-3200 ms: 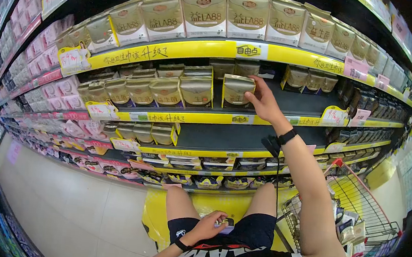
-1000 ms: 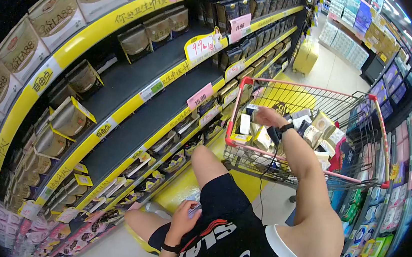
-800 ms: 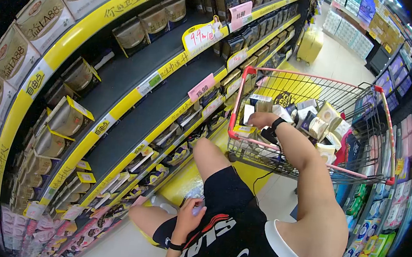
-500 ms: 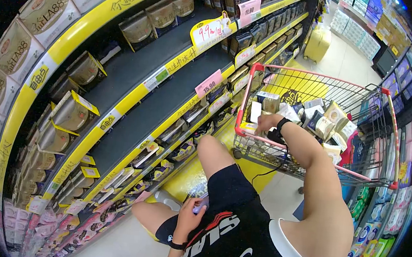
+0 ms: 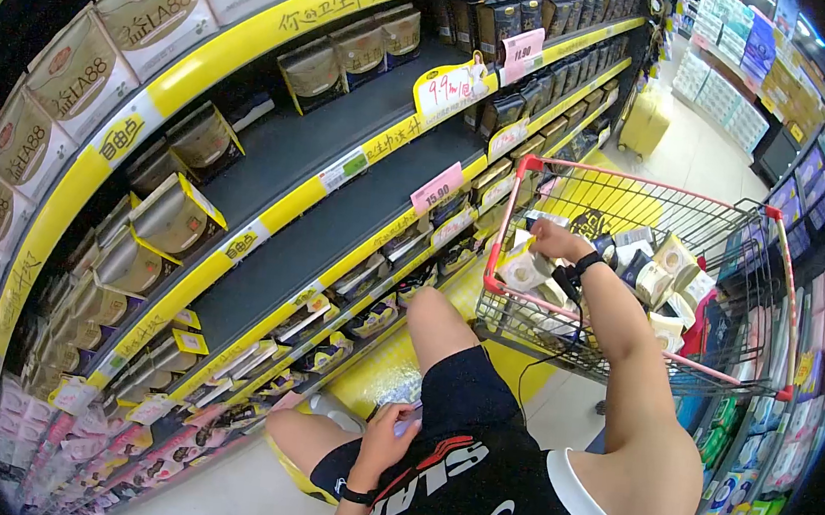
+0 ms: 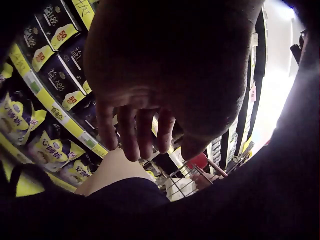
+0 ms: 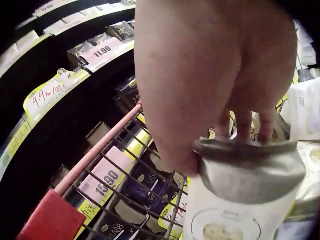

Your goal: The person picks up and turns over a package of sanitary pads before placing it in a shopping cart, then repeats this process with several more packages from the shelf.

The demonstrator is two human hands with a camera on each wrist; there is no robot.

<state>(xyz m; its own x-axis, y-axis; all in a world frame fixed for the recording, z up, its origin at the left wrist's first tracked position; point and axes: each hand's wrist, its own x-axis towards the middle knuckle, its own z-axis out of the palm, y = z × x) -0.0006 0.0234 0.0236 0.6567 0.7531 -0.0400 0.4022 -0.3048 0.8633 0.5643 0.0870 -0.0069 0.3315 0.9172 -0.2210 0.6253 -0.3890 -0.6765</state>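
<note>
My right hand [image 5: 560, 241] is inside the shopping cart [image 5: 654, 180], near its shelf-side corner. It pinches the grey top of a pale pouch [image 5: 524, 271]; in the right wrist view the thumb and fingers of that hand [image 7: 215, 75] are at the pouch's [image 7: 240, 192] upper edge, and the pouch hangs below. Other packs [image 5: 676, 257] lie heaped beside it in the cart. My left hand [image 5: 388, 438] rests at my lap, with a small lavender patch by its fingers. In the left wrist view that hand [image 6: 165, 75] hangs with fingers loosely bent and no held object visible.
Curved shelves [image 5: 292, 159] with yellow edges and gold packs rise at the left. Price cards [image 5: 447, 90] jut from them. A yellow suitcase [image 5: 646, 123] stands beyond the cart. More shelves [image 5: 800, 399] line the right side.
My right hand, lower at the cart's near corner half a second ago, has risen slightly with the pale pouch in its grip. My left hand stays at my lap; the head view has shifted slightly.
</note>
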